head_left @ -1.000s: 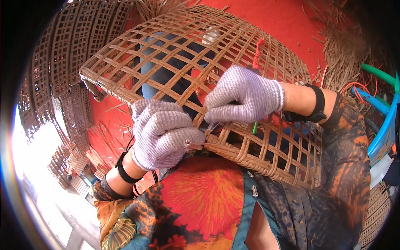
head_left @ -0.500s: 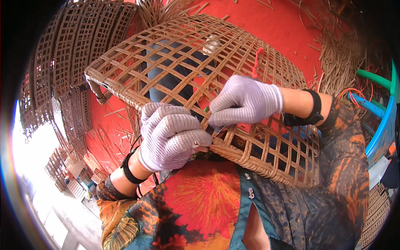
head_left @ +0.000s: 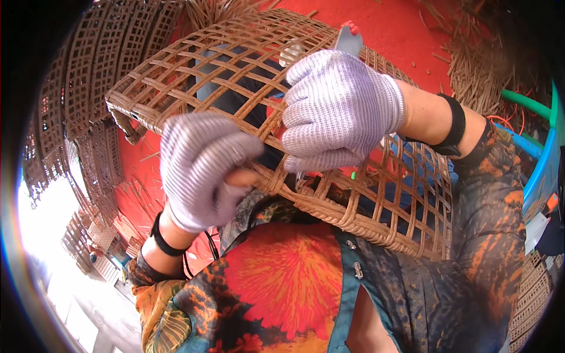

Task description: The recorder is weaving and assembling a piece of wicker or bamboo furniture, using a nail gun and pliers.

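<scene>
A woven basket of brown cane strips, with open square holes and a bound rim, lies across my lap. My right hand, in a striped white-purple glove, is closed over its near part. It grips a tool with a flat grey end, tipped red, standing above the fist; a small shiny tip shows below, at the weave near the rim. Its exact kind is hidden. My left hand, gloved alike, is curled and blurred beside the rim at the left, its thumb tip bare. Whatever those fingers hold cannot be made out.
Dark woven panels stand at the left. Loose cane strips lie heaped on the red floor at the far right. A blue and green plastic frame stands at the right edge.
My left hand has moved left and up, away from my right hand. My right hand has turned and risen slightly, bringing the grey tool end into sight. The basket has shifted slightly left and upward.
</scene>
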{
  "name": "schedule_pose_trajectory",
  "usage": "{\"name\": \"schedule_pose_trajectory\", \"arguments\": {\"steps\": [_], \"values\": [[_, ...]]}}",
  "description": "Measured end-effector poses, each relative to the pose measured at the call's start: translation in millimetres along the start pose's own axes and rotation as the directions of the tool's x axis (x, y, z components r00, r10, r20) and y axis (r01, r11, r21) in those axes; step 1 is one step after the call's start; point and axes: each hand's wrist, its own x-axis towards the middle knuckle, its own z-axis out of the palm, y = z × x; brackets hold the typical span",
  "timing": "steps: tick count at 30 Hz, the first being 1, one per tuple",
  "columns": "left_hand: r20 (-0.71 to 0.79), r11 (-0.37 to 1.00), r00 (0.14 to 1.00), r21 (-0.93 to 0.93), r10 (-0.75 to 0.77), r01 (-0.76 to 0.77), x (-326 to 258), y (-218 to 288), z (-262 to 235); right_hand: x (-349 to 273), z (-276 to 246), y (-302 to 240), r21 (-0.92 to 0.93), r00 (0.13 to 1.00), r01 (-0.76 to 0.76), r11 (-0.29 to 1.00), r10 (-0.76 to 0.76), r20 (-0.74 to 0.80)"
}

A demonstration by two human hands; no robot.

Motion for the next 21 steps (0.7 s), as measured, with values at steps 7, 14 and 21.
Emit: {"name": "schedule_pose_trajectory", "arguments": {"steps": [7, 14, 21], "values": [[-0.048, 0.993, 0.999, 0.115, 0.011, -0.005, -9, -17, 6, -1, 12, 3, 0.034, 0.999, 0.009, 0.999, -0.008, -0.035], [-0.089, 0.988, 0.992, 0.138, 0.085, -0.072, -15, -22, 12, -11, 14, -21, 0.164, 0.978, -0.201, 0.966, 0.208, -0.031], [-0.112, 0.981, 0.989, 0.176, 0.096, -0.076, -16, -23, 16, -19, 18, -28, 0.159, 0.96, -0.269, 0.95, 0.277, -0.034]]}}
